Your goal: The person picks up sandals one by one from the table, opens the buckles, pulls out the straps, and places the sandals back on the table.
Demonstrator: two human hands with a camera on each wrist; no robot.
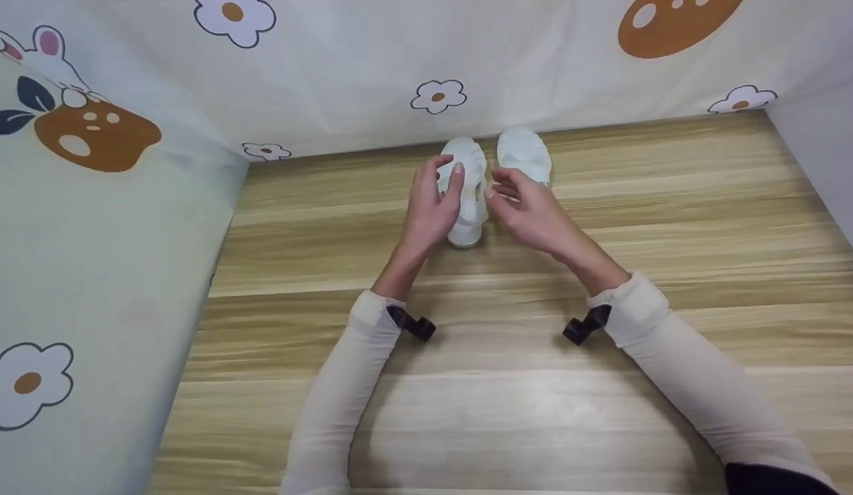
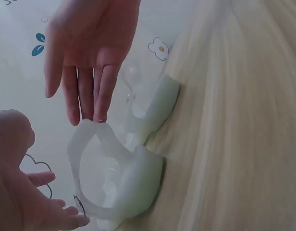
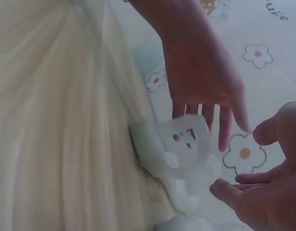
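Note:
A pair of white heeled sandals stands side by side on the floor, toes toward the printed cloth. Over the outer side of the left sandal (image 1: 472, 199) hovers my left hand (image 1: 433, 204), its thumb raised above the shoe and fingers loosely bent. My right hand (image 1: 533, 210) is between that shoe's inner side and the heel end of the right sandal (image 1: 524, 152), covering part of the latter. The left wrist view shows the left sandal's looped ankle strap (image 2: 75, 163), with right fingertips (image 2: 100, 113) right at its top and left fingertips (image 2: 80, 221) close to a small buckle.
Behind the shoes hangs a pale cloth (image 1: 357, 75) printed with flowers and fruit, and it continues down the left side (image 1: 110, 275). A plain pale panel (image 1: 825, 137) bounds the right. Wood-grain flooring (image 1: 495, 385) lies underneath.

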